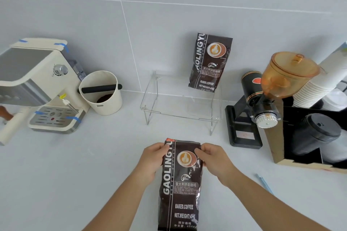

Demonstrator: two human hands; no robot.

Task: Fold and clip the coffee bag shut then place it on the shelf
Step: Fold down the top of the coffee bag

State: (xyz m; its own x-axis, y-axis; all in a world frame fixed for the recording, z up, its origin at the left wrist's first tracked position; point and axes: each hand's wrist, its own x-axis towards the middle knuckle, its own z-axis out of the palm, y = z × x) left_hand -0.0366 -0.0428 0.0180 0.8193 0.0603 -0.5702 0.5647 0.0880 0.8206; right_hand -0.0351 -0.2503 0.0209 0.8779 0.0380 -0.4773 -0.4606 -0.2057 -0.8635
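Clear shelf (180, 103) beyond held bag (180, 184)

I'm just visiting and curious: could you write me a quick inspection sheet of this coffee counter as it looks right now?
Surface: white countertop, against a grey tiled wall.
Job's things: coffee bag lying on the counter, top end turned down; clear shelf already carries a second coffee bag leaning on the wall; no clip seen.
Clutter: espresso machine, knock box, grinder, stacked paper cups, black lids in a box, blue straw-like stick.
Grippers: left hand and right hand pinch the near bag's top corners.
Cables: nothing seen.
Surroundings: nothing seen beyond the wall.
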